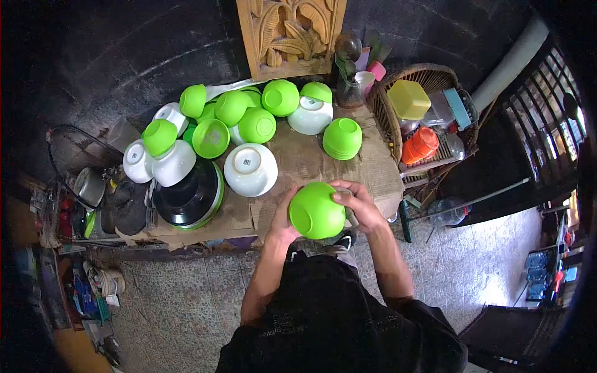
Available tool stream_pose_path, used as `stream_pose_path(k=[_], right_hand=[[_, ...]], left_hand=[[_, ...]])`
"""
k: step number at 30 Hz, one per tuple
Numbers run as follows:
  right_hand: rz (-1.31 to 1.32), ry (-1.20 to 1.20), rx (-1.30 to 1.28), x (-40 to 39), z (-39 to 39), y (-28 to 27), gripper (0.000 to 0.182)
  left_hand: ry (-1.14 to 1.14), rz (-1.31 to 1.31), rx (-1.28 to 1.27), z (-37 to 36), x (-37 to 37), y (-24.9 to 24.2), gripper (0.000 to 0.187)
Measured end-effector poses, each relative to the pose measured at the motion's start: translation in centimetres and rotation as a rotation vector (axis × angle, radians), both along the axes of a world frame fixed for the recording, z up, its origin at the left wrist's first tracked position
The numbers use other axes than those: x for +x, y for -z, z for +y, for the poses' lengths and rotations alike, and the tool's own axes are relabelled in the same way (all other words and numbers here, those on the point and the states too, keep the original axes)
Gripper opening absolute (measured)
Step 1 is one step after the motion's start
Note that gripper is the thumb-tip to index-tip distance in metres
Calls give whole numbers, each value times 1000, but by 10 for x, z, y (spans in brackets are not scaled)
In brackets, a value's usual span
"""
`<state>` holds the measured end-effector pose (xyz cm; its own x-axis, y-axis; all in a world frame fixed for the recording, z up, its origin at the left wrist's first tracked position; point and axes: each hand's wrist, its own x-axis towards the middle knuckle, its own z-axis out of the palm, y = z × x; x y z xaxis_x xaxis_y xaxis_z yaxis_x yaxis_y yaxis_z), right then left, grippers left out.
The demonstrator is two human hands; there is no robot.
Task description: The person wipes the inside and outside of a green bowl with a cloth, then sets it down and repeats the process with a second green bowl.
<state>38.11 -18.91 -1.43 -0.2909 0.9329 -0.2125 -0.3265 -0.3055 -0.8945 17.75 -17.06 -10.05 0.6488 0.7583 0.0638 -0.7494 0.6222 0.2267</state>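
Observation:
In front of my body I hold a green bowl (314, 211) with both hands, its base turned toward me. My left hand (285, 217) is wrapped round the bowl's left side. On the other side my right hand (360, 208) grips the rim, the thumb over the outside. A greyish edge shows below the right fingers, too little of it to name. Closest on the table are an upturned white bowl (250, 170) and a stack of green bowls (342, 138). Behind stand more green bowls (257, 126) and white bowls (311, 116), mostly upside down.
Cardboard (298, 152) covers the table. A black pot-like thing (186, 196) with a green rim stands at the left. To the right, a wicker basket (385, 115) holds a yellow container (408, 99) and orange cups (421, 146). A utensil holder (350, 93) stands near the carved wooden panel (292, 34).

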Motion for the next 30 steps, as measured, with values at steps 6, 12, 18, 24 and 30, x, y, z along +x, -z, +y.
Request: stream_pose_path(k=[6,12,18,24,30], right_hand=[[-169,260,18,-13,8,36,44],[-363,615,250,-10,6,42,42],[-1173,282,852,-22,-9,21,46],[-1139,202,893,-27,-20,17,38],[-1105,370,868,-13,-7,40,28]], left_hand=[[-163,104,-224,6,0,7,50],[-255,159,-207,3,13,9,51],[-290,180,-279,6,21,34,52],[-323,280,-187,7,17,36,52],[-458,444,-122,4,29,29,49]])
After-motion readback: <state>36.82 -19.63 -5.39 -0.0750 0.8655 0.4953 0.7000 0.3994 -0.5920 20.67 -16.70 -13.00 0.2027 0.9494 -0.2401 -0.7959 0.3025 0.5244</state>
